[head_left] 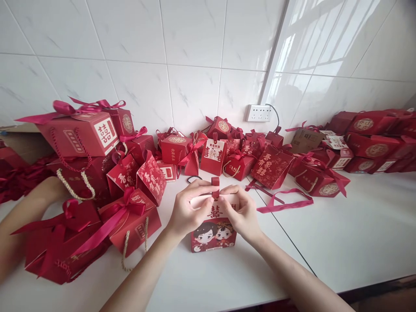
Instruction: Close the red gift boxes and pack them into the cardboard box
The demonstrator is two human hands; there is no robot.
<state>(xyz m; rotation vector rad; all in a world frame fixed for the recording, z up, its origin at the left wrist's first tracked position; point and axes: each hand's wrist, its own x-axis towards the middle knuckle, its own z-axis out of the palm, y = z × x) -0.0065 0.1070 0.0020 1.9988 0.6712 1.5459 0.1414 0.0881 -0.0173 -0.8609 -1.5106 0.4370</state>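
A small gift box (212,234) with a red lower half, a pale top and a cartoon couple printed on its front stands on the white table (357,234) in front of me. My left hand (188,210) and my right hand (240,212) both pinch at its top. Between their fingertips stands a small red tab or ribbon piece (215,187) at the box's closure. Both hands have their fingers curled in a pinch on it.
Many red gift boxes with ribbons and rope handles are piled at the left (97,216), along the tiled back wall (211,151) and at the right (367,147). A loose red ribbon (282,201) lies right of my hands. Another person's arm (26,212) reaches in at the left.
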